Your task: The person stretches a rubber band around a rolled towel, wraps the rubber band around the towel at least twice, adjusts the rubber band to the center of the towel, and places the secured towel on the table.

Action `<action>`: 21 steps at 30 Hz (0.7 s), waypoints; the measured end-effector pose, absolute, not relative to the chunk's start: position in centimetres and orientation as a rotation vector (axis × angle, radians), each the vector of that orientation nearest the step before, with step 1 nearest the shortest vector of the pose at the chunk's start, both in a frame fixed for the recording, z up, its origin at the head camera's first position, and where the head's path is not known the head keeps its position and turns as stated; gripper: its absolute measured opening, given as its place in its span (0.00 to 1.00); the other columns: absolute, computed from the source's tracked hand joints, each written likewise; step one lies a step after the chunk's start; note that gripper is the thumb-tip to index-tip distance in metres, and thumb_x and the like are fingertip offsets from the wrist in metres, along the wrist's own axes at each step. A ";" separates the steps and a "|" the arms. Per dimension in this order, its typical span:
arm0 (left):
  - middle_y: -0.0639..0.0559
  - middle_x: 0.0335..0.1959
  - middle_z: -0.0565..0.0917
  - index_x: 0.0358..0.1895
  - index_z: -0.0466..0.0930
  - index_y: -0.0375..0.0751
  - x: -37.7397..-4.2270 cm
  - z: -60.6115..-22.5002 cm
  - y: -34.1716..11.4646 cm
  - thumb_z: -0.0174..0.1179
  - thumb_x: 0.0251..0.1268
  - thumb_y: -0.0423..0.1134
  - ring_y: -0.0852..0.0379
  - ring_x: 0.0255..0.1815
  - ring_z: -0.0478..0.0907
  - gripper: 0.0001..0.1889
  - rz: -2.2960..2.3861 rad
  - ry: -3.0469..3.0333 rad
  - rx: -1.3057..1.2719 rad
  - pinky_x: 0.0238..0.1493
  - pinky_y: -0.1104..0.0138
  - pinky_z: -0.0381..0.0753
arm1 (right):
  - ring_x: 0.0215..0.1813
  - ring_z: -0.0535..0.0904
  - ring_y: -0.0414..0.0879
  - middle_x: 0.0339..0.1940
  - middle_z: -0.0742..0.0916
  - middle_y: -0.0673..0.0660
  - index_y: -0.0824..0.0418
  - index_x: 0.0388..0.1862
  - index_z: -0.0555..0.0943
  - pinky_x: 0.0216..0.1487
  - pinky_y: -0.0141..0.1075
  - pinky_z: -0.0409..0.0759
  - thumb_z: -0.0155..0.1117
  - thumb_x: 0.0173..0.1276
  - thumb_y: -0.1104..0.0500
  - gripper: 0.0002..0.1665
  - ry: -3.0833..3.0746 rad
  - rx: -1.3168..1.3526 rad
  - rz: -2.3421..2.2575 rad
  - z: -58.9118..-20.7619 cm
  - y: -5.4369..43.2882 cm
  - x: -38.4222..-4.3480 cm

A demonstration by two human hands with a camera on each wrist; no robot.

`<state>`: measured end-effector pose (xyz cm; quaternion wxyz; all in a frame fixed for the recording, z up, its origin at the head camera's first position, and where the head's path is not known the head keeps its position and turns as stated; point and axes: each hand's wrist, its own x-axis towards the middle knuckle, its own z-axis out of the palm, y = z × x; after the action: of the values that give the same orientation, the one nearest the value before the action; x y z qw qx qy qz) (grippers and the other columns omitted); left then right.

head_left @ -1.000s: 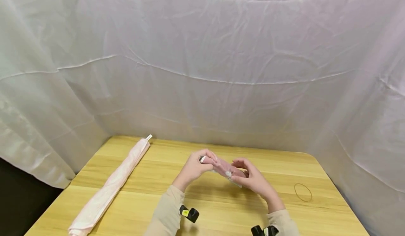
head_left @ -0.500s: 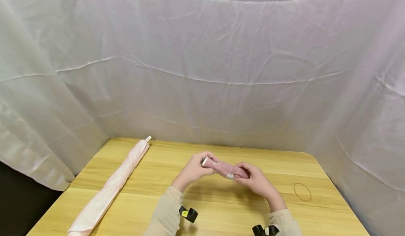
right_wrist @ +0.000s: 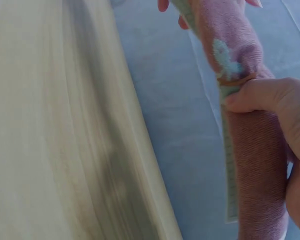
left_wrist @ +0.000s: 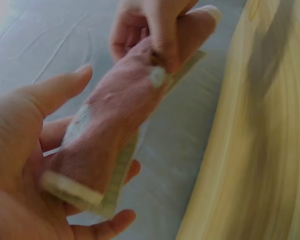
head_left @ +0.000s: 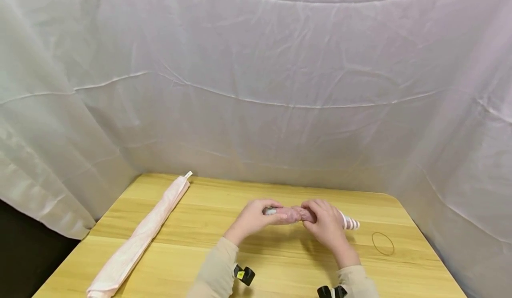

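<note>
Likely for control, your right hand [head_left: 326,225] grips the pink cloth roll [left_wrist: 110,117] beside a thin brown band [right_wrist: 236,81]; your left hand [head_left: 252,220], thumb apart, cradles it.

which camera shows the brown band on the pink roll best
The right wrist view: the brown band crosses the pink roll plainly beside the right hand. The left wrist view shows maybe a dark bit by that hand; in the head view I can't spot it.

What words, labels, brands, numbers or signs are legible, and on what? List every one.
None can be read.
White tag on the pale pink roll: too small to read.
Yellow label on the left-wrist camera: too small to read.
Whitish patch on the right-wrist camera: too small.
</note>
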<state>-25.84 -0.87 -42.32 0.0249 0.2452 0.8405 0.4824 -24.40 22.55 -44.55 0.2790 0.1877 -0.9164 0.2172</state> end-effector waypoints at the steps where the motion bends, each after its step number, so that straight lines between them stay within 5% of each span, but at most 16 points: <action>1: 0.49 0.49 0.86 0.55 0.82 0.48 -25.8 -42.4 -0.7 0.64 0.59 0.58 0.63 0.39 0.80 0.26 1.471 2.627 0.744 0.42 0.70 0.80 | 0.47 0.79 0.53 0.41 0.85 0.53 0.56 0.41 0.82 0.52 0.54 0.74 0.78 0.41 0.66 0.24 -2.431 0.512 0.574 -44.6 22.5 -24.4; 12: 0.53 0.47 0.88 0.56 0.82 0.51 -25.6 -42.8 0.2 0.65 0.57 0.59 0.65 0.36 0.80 0.26 1.316 2.797 0.752 0.41 0.69 0.79 | 0.44 0.78 0.54 0.37 0.85 0.55 0.58 0.38 0.82 0.48 0.53 0.74 0.79 0.36 0.68 0.26 -2.212 0.583 0.526 -44.7 22.2 -24.6; 21: 0.58 0.43 0.89 0.47 0.85 0.53 -25.5 -43.0 0.2 0.66 0.58 0.53 0.57 0.41 0.85 0.16 1.105 3.144 0.830 0.42 0.66 0.81 | 0.49 0.77 0.52 0.42 0.84 0.54 0.59 0.45 0.80 0.52 0.51 0.75 0.79 0.45 0.64 0.25 -2.377 0.612 0.677 -44.6 21.6 -24.6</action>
<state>-25.51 0.18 -43.03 -0.1459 0.2391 0.9057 0.3182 -24.63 21.61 -44.55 0.2935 0.2298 -0.8924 0.2542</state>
